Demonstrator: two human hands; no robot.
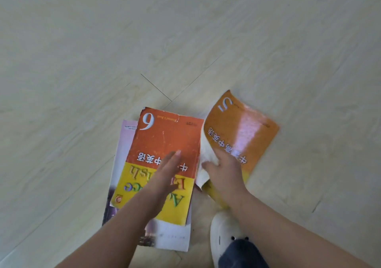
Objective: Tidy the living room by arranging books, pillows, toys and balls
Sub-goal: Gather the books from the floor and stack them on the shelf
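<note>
Three books lie on the pale wooden floor (144, 40). A red and yellow book marked 6 (165, 137) sits on top of a pink and white book (125, 141). My left hand (165, 177) rests flat on the red and yellow cover with straight fingers. To the right, an orange book marked 5 (241, 127) is tilted up from the floor, its cover bent and its pale pages showing. My right hand (224, 170) grips that orange book at its near edge, fingers curled round the cover and pages.
A white shoe (222, 232) and a dark blue trouser leg (241, 255) are at the bottom, just below the orange book. Floorboard seams run diagonally across the floor.
</note>
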